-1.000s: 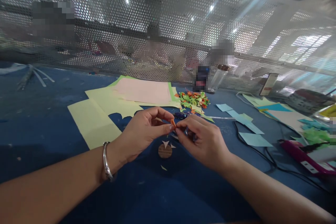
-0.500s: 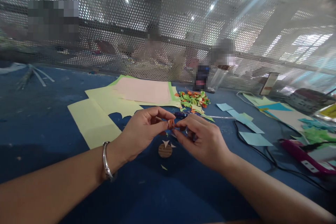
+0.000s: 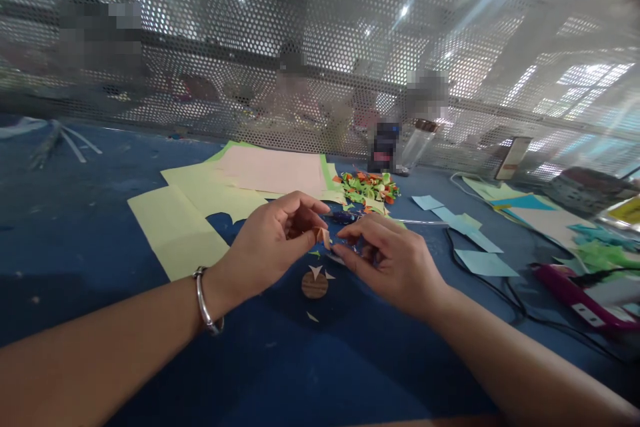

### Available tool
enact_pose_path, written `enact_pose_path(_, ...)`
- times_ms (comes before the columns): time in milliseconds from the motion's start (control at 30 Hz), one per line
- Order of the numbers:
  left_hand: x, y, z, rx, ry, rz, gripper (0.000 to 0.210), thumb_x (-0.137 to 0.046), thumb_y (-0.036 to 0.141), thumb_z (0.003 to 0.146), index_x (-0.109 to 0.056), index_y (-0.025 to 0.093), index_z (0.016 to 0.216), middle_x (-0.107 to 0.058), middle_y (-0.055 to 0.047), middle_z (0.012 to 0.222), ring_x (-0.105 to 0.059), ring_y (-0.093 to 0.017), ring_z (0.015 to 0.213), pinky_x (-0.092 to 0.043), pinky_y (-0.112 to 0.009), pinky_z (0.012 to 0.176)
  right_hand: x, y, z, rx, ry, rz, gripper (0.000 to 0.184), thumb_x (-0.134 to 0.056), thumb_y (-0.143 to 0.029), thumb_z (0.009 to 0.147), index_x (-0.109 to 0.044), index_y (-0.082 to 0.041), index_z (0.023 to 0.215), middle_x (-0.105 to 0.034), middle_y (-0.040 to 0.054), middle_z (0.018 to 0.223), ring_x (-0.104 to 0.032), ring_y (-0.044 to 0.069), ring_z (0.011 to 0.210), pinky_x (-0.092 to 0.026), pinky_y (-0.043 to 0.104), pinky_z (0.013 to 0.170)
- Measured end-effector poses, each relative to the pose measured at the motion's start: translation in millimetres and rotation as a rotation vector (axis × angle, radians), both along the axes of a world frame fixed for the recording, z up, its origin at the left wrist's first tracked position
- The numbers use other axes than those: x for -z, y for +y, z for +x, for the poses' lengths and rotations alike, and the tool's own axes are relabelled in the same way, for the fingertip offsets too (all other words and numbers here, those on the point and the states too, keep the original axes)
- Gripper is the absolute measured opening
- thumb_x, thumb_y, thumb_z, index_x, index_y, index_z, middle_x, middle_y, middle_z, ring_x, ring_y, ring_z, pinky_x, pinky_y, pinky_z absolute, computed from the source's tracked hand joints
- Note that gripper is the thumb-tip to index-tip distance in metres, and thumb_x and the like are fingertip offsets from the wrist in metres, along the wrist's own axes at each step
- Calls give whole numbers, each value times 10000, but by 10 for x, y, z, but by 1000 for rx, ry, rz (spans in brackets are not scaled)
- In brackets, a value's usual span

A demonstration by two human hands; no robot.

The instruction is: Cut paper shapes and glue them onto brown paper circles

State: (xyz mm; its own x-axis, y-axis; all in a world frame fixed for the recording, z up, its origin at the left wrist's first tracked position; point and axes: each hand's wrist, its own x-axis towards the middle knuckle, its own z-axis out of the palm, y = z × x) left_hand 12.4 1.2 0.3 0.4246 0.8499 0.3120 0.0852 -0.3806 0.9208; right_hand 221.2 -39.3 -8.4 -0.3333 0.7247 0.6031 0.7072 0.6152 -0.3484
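My left hand [image 3: 273,233] pinches a small folded piece of peach-orange paper [image 3: 324,237] between thumb and fingers, above the table. Just right of the paper, my right hand [image 3: 393,260] has its thumb and index finger slightly apart, the other fingers curled in. No held thing shows between those fingertips. Below the hands lies a round brown disc [image 3: 315,285] with a wood-like surface. A pale pointed paper scrap [image 3: 315,271] overlaps its top edge, and another scrap [image 3: 313,316] lies nearer to me. A dark blue object [image 3: 344,217], partly hidden, lies behind my fingers.
Yellow paper sheets [image 3: 175,230] and a pink sheet [image 3: 275,168] lie behind my left hand. Beyond my right hand is a heap of green and orange scraps [image 3: 373,188]. Light blue paper pieces [image 3: 485,263], a black cable [image 3: 520,303] and a magenta object [image 3: 575,293] lie right. A perforated screen [image 3: 210,33] stands behind.
My right thumb and index finger have come away from the orange paper, leaving a small gap. The paper is still in my left hand, turned so more of it shows.
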Motion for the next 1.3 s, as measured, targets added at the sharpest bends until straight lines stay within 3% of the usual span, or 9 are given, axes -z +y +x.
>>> enact_pose_path(133,11,32,-24,-38,10,-11,250,-707,193,796,-651,220,1039,-721,-44,901,-690,-190,813,-547,-340,804,-62,77,216,100,-45,-73,131,-665,-313,895,-706,-192,923,-682,16,822,-546,96,555,-448,235,552)
enact_pose_path(300,57,94,-50,-28,11,-73,206,-720,254,807,-658,212,999,-730,-68,878,-695,-218,814,-545,-374,780,-91,238,461,232,-135,-208,192,-673,-367,878,-719,-199,797,-631,-21,614,-516,111,489,-376,237,482)
enact_pose_path(533,56,30,10,-52,27,-39,154,-714,295,820,-654,197,923,-708,-47,855,-663,-183,759,-530,-325,722,-58,112,166,32,-22,-293,225,-663,-396,905,-721,-189,838,-657,-5,690,-524,92,511,-399,215,485)
enact_pose_path(733,48,-25,10,-21,61,9,153,-663,249,858,-597,213,991,-684,-30,876,-657,-177,783,-524,-318,720,-78,34,63,-11,-15,-266,199,-667,-375,909,-722,-186,883,-659,3,750,-534,88,552,-420,215,515)
enact_pose_path(833,37,-42,4,-58,48,18,252,-684,212,841,-521,237,1031,-664,-4,851,-650,-162,754,-510,-302,695,-91,42,81,-10,15,-273,191,-667,-367,907,-722,-187,871,-650,1,738,-543,94,573,-430,213,524)
enact_pose_path(1000,33,-49,-12,-37,32,52,241,-658,195,858,-428,247,907,-648,5,850,-633,-153,741,-485,-291,661,-105,45,92,-14,28,-280,172,-657,-336,911,-718,-187,852,-650,-1,730,-550,99,589,-433,214,535)
enact_pose_path(1200,31,-35,-39,-44,179,178,123,-627,197,874,-530,219,801,-631,5,774,-582,-137,689,-474,-286,640,-99,84,185,30,-3,-345,196,-626,-355,919,-716,-196,848,-639,-13,693,-541,97,542,-395,214,496)
enact_pose_path(1300,35,-31,-37,-42,216,164,38,-615,207,882,-607,216,846,-702,-11,848,-643,-156,751,-515,-297,688,-133,139,309,156,-96,-365,239,-604,-400,918,-709,-200,838,-637,-16,661,-529,106,518,-375,231,501)
